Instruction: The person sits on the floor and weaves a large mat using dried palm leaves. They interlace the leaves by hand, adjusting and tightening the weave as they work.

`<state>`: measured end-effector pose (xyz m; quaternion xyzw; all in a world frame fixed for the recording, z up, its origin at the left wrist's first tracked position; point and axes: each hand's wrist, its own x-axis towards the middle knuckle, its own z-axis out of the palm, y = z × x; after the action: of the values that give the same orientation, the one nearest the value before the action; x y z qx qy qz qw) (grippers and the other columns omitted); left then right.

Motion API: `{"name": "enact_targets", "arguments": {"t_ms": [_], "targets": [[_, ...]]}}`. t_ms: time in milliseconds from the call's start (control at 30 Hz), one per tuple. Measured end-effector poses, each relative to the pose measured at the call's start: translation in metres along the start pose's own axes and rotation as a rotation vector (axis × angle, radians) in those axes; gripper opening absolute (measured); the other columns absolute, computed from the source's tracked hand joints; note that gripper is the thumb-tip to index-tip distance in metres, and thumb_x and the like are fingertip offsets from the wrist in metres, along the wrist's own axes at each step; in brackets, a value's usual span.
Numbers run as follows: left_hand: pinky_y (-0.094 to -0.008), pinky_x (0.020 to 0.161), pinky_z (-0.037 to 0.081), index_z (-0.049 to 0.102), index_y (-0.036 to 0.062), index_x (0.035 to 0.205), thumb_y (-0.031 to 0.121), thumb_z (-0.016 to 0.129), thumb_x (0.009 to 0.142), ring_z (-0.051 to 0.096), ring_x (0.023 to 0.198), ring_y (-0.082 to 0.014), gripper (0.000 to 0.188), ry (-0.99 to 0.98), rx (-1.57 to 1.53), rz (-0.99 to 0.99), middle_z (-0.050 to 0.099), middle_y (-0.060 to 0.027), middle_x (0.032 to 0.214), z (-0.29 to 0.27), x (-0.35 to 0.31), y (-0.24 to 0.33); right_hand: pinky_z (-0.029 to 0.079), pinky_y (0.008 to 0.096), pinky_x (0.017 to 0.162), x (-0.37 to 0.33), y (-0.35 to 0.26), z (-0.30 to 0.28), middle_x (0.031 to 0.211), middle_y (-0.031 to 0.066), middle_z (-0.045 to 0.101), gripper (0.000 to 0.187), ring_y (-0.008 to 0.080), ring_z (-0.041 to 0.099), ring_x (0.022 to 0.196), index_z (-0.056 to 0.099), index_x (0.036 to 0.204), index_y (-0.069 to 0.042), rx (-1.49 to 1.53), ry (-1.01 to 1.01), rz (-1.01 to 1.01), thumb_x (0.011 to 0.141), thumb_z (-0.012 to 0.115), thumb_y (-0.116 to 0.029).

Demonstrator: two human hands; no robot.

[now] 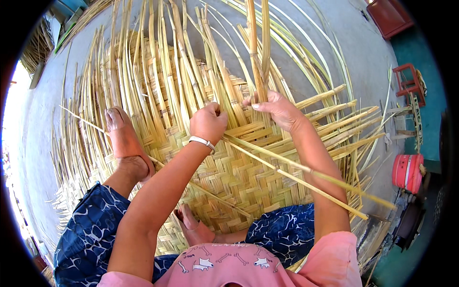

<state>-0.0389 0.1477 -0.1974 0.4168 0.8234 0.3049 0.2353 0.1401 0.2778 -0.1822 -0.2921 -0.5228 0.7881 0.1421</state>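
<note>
A large mat of flattened cane strips (267,184) lies under me, woven in a herringbone pattern, with loose strip ends fanning out at its far and right edges. My left hand (208,125), a white band at its wrist, is closed in a fist at the weaving edge. Long thin strips (306,168) run from beneath that fist toward the lower right, passing over my right forearm. Upright cane strips (258,62) are pinched in my right hand (283,111), its thumb showing on the near side. The fingertips behind them are partly hidden.
My left foot (128,138) in an orange sandal presses on the mat, and my other foot (193,229) rests nearer. Grey floor (373,62) surrounds the mat. Along the right stand a red-brown stool (409,83) and a red round container (408,172). Loose canes (79,26) lie far left.
</note>
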Motion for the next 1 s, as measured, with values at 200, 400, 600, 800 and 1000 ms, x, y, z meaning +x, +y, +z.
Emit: {"name": "enact_targets", "arguments": {"t_ms": [200,400,600,800,1000], "targets": [[-0.0386,0.062,0.051,0.066,0.0049,0.081,0.026,0.064,0.080,0.065,0.063,-0.0293,0.021,0.017,0.030,0.012,0.067,-0.0119,0.069,0.000,-0.003,0.004,0.036,0.0341,0.106,-0.004,-0.010,0.003,0.115,0.0089,0.065,0.033,0.0192,0.057,0.112,0.062,0.115,-0.003,0.030,-0.040,-0.062,0.082,0.067,-0.007],[-0.0382,0.058,0.048,0.060,0.0039,0.077,0.022,0.063,0.082,0.061,0.059,-0.0297,0.019,0.099,-0.007,0.136,0.063,-0.0132,0.065,-0.002,-0.015,0.007,0.038,0.0304,0.105,0.007,-0.030,0.016,0.121,0.0080,0.063,0.043,0.0158,0.055,0.115,0.059,0.125,-0.001,0.062,-0.033,-0.064,0.083,0.066,-0.010],[-0.0368,0.057,0.048,0.062,0.0040,0.083,0.019,0.066,0.083,0.061,0.059,-0.0293,0.016,0.161,-0.065,0.207,0.063,-0.0139,0.067,-0.002,-0.020,0.001,0.038,0.0302,0.102,-0.013,-0.047,0.035,0.122,0.0091,0.061,0.027,0.0131,0.056,0.112,0.064,0.110,-0.002,0.072,-0.130,-0.174,0.085,0.066,-0.011],[-0.0430,0.062,0.051,0.065,0.0080,0.084,0.022,0.065,0.083,0.063,0.065,-0.0343,0.014,0.098,-0.058,0.090,0.064,-0.0140,0.068,-0.003,-0.017,0.002,0.044,0.0408,0.099,0.000,-0.041,0.018,0.127,0.0194,0.058,0.037,0.0264,0.055,0.118,0.063,0.110,-0.003,0.264,-0.132,-0.155,0.093,0.058,-0.035],[-0.0421,0.064,0.051,0.064,0.0073,0.085,0.019,0.064,0.084,0.063,0.070,-0.0335,0.011,0.098,-0.105,0.198,0.066,-0.0129,0.078,-0.004,-0.019,0.005,0.055,0.0404,0.080,0.028,-0.038,0.001,0.107,0.0132,0.064,0.041,0.0247,0.064,0.092,0.058,0.114,-0.002,0.439,-0.085,0.152,0.097,0.052,-0.038]]}}
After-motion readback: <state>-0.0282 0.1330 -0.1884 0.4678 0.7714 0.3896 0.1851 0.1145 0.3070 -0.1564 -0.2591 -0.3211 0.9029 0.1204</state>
